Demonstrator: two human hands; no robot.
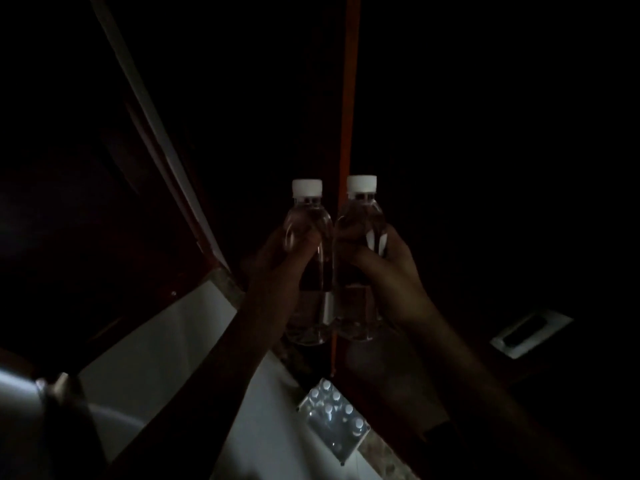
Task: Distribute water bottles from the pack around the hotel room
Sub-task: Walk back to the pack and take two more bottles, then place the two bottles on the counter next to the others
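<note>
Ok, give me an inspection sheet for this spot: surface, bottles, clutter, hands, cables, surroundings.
Surface: pale floor below, dimly lit.
Job's things: left bottle and right bottle, both upright, white caps on, held side by side; pack on the floor with capped bottles left in it.
Clutter: rounded pale object at lower left, too dark to identify.
Hands: left hand has a grip on the left bottle; right hand on the right bottle.
Cables: nothing seen.
Surroundings: very dark; orange vertical strip; pale rectangular plate at right.
</note>
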